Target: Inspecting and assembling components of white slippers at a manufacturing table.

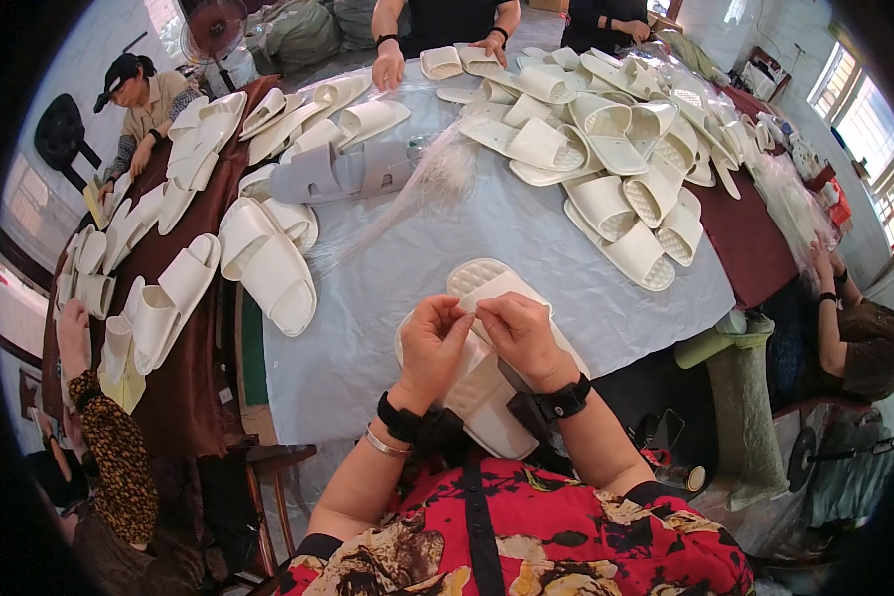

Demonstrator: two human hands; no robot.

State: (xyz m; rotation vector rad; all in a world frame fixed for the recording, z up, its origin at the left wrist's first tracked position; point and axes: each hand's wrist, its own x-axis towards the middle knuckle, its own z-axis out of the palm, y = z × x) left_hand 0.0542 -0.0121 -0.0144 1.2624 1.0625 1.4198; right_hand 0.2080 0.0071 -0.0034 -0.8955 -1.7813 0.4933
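A pair of white slippers (484, 281) lies stacked at the near edge of the table, right in front of me. My left hand (430, 341) and my right hand (520, 334) meet over the upper slipper, fingertips pinched together on its strap. The slipper's ribbed sole end shows beyond my fingers. Both wrists wear black bands, and the left also has a silver bangle.
A white sheet (526, 248) covers the table. Heaps of white slippers (606, 149) lie far right and along the left (268, 263). Grey slippers (338, 174) and clear thread bundles (437, 179) sit mid-table. Other people work at left (144, 99), far side (447, 30) and right (854, 328).
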